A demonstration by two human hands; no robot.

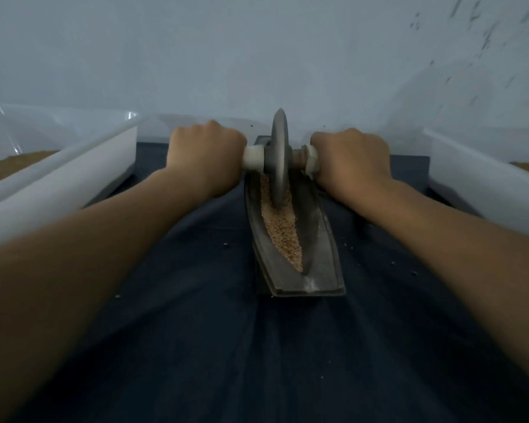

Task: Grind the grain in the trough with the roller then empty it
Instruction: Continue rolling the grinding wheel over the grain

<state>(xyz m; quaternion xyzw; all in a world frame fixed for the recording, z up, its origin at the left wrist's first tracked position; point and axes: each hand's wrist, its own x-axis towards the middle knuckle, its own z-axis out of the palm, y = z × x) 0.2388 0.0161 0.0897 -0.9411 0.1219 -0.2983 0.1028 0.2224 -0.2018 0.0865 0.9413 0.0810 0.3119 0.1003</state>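
The roller [279, 160] is stood upright at the far end of the metal trough [318, 261], bedded in the tan grain [283, 236] lying along the channel. Its axle is gripped at either end by the left hand [206, 157] and the right hand [351, 160]. The trough is flanked (well apart) by a left tub [58, 181] and a right tub [477, 181], both white, on the dark-clothed desk [196, 331].

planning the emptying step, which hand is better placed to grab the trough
Right, slightly. The right hand overlaps the trough rim and its near end lies toward that arm; the left hand sits beside it. Both grip the roller now.
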